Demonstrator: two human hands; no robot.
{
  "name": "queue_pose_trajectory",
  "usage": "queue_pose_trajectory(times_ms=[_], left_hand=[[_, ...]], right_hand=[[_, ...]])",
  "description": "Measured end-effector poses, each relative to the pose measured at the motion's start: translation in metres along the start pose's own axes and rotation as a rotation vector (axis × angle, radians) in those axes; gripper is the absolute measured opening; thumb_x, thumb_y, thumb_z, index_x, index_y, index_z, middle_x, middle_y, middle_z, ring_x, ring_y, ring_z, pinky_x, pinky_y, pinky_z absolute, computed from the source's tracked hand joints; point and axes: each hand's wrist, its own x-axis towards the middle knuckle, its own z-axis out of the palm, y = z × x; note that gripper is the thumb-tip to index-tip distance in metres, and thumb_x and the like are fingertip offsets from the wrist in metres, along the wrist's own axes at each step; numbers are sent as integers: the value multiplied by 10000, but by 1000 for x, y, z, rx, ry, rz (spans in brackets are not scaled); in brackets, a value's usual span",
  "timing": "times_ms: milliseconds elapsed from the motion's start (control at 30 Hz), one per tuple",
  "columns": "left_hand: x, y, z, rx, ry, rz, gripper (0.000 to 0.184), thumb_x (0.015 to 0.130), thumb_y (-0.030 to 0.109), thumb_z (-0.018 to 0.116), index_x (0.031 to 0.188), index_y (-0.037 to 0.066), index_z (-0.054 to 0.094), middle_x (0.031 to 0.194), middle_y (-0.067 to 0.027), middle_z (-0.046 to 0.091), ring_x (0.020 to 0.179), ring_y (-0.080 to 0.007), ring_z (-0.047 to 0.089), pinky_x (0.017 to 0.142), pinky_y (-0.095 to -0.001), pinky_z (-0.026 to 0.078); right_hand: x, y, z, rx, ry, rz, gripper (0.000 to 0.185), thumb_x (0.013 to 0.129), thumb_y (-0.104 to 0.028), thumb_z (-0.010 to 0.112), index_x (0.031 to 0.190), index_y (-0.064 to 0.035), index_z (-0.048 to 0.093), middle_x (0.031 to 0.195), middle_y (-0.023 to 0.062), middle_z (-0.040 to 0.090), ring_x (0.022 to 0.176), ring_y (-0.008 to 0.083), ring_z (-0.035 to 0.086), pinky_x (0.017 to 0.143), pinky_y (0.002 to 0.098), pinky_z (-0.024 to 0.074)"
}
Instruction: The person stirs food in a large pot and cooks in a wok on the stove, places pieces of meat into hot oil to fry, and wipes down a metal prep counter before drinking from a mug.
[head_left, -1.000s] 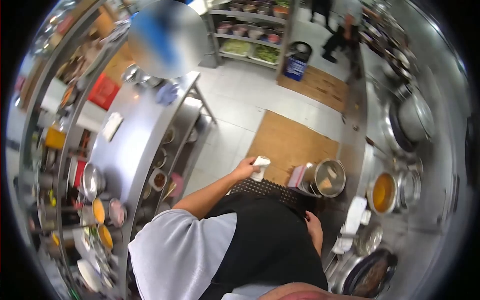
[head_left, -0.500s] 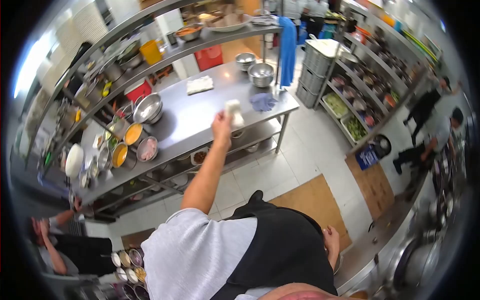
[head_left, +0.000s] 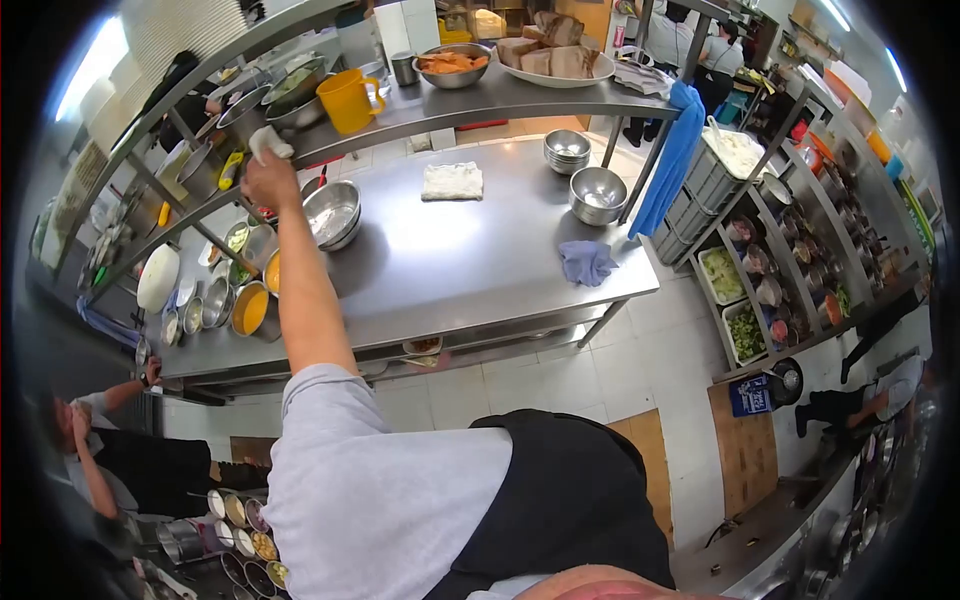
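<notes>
My left hand is closed around a folded white cloth. It is raised at the front edge of the upper metal shelf, near the yellow-handled tool and left of the yellow jug. Beneath that arm stand stacked steel bowls and a pot of orange liquid. A second folded white cloth lies flat on the steel table. Toward the table's right end is a crumpled blue cloth. My right hand is out of view.
Above the table, the shelf carries a bowl of orange pieces and a plate of meat blocks. Steel bowls and a hanging blue cloth are at the right. A co-worker stands at the lower left, others farther off.
My left hand has carried the white cloth from above the table's front edge leftward and up to the shelf. The view has shifted, and my right hand has left it.
</notes>
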Motion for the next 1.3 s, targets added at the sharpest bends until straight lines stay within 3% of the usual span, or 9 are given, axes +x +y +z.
queue_pose_trajectory(times_ms=[100,300,467,500,567,733,933,1133,1300], left_hand=[[6,8,12,20,-25,-47,562,1017,490,524,930,2,790,990,-231,744,1059,-446,629,943,-557,467],[-36,17,5,-457,215,-75,549,1054,348,549,1437,-43,502,1467,-325,486,1340,-448,486,1147,-503,357],[-241,-33,-32,-489,-665,-297,686,1057,292,564,1542,-116,302,1578,-331,366,1476,-435,360,1241,-458,263],[-343,-91,-6,-375,-549,-77,632,1039,334,596,1480,-90,437,1557,-324,405,1467,-435,376,1231,-467,280],[-408,-80,-67,-63,-919,-87,538,987,372,652,1299,-65,625,1521,-334,440,1449,-452,386,1219,-521,282],[-439,-79,-106,51,-930,134,530,965,403,647,1277,-26,637,1501,-284,481,1452,-459,361,1222,-576,230],[-420,-62,-112,96,-1012,69,533,976,409,627,1300,-14,624,1524,-258,463,1466,-447,340,1237,-559,206],[-424,-64,-108,120,-1014,87,565,960,436,628,1312,-7,617,1553,-242,433,1478,-445,320,1237,-571,197],[-428,-68,-105,156,-1046,86,569,947,447,623,1319,16,620,1565,-235,423,1485,-444,307,1232,-594,189]], right_hand=[[14,-22,8,19,-60,14,424,949,-257,695,1222,67,688,1034,240,744,983,282,726,881,388,557],[52,-106,4,34,-220,-112,411,951,-264,697,1201,63,699,1014,226,747,961,269,724,871,382,557],[112,-304,-23,-147,-281,-543,365,958,-285,705,1112,45,726,923,157,737,850,222,688,816,364,546],[99,-365,-30,-123,-256,-722,341,978,-289,693,1073,37,730,896,101,732,833,165,660,785,332,536],[48,-484,-42,-63,-260,-1006,306,989,-271,684,1053,24,733,870,84,722,807,143,646,747,310,525],[-63,-699,-30,-170,-403,-1513,291,992,-249,687,1145,-6,737,899,50,752,843,100,674,737,258,528],[-117,-864,60,59,-397,-1455,619,971,-388,697,1413,23,562,1193,115,708,879,164,719,686,301,576],[-126,-918,107,81,-449,-1283,576,976,-497,671,1235,15,613,1065,83,700,799,160,720,607,299,560],[-126,-929,117,35,-535,-1276,394,1034,-395,613,1178,-28,608,1041,92,697,705,160,707,547,279,540]])
